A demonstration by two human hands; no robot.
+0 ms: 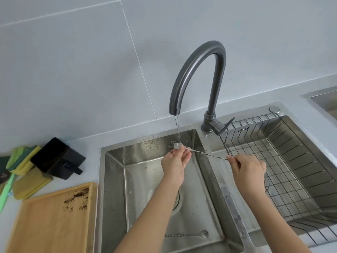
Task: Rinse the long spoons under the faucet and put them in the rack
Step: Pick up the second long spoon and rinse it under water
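A thin stream of water runs from the dark grey faucet [197, 73] into the left sink basin [116, 172]. I hold a long twisted-handle spoon [207, 154] level under it. My right hand [248, 168] pinches the handle end. My left hand [176, 162] touches the round bowl end with its fingertips, right where the water lands. A second long spoon [189, 234] lies on the basin floor near the front. The black wire rack [284, 161] sits in the right basin.
A wooden tray [49, 221] with dark crumbs lies left of the sink. Behind it stand a black box [56, 158] and yellow-green sponges [23, 172]. The faucet lever [221, 127] points toward the rack. A drain [177, 199] sits under my left forearm.
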